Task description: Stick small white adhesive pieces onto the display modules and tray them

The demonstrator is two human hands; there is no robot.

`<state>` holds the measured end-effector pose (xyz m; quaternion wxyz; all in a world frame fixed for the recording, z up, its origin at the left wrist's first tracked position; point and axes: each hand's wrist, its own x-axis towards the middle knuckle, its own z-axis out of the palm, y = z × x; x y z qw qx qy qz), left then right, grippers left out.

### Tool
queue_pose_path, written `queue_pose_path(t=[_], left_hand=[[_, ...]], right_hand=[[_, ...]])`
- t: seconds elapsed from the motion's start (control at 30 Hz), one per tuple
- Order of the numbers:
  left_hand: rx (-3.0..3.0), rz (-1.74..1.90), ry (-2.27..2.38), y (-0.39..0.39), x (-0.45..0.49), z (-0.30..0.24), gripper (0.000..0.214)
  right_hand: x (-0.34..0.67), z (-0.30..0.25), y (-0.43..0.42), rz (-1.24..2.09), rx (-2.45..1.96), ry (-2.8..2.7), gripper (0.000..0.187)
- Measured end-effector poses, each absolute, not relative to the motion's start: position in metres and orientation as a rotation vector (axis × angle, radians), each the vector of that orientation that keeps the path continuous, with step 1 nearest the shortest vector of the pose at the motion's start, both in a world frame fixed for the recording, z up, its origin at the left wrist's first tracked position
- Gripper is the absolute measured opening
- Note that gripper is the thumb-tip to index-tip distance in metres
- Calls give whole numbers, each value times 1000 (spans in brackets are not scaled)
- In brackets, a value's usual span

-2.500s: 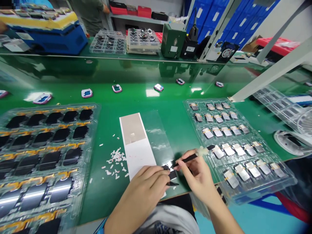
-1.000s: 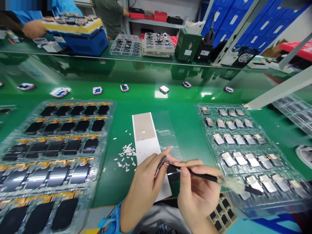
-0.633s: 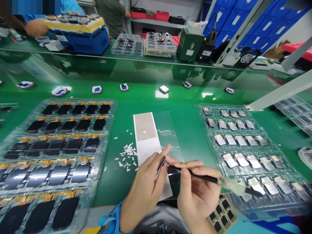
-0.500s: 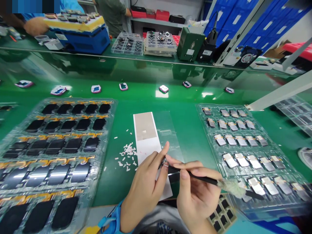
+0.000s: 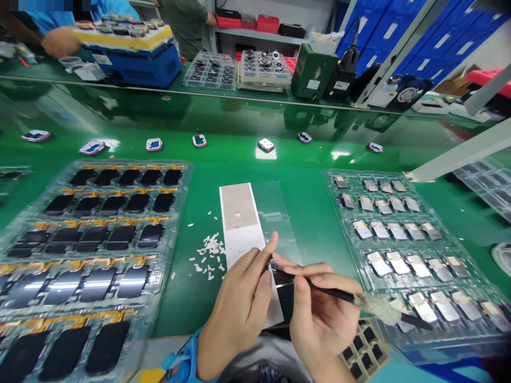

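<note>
My left hand (image 5: 241, 298) is closed on a small dark flat part (image 5: 266, 263), mostly hidden behind the fingers; its index finger points up and away. Black tweezers (image 5: 335, 292) with a pale greenish wrap around the rear lie in my right hand (image 5: 325, 314), gripped between thumb and fingers. Their tip reaches the left hand's fingers at the dark part. Under both hands lies a white sheet with a beige adhesive area (image 5: 239, 205), partly covered by the left hand. Beside it is clear film (image 5: 275, 207). Small white scraps (image 5: 211, 244) are scattered to its left.
A clear tray (image 5: 181, 213) of black screens with orange flex cables is at left. On the right, another tray (image 5: 347, 250) holds silver-backed screens. Several watch-like cases (image 5: 266, 144) line the back. A slanted white post (image 5: 459, 151) stands right. A co-worker's hand (image 5: 59, 42) is beyond.
The left thumb has shifted slightly, and the tweezers' tip shows a little differently against the fingers. Otherwise both hands keep nearly the same place; the view has moved slightly.
</note>
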<state>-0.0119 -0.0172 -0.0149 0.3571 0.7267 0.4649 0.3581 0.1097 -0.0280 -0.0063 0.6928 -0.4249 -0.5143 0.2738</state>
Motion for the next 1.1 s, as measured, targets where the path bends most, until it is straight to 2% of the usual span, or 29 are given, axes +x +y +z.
queue_pose_path(t=[0.7,0.93,1.1], left_hand=[[1836,934,1170,-16,-11,-15,49],[1899,942,1195,-11,-9,-22,50],[1799,923,1148,-18,-14,-22,49]], right_hand=[[113,-10,-25,645,-893,-1181,19],[118,-7,-24,765,-856,-1077,17],[142,-5,-21,742,-1028,-1279,22]])
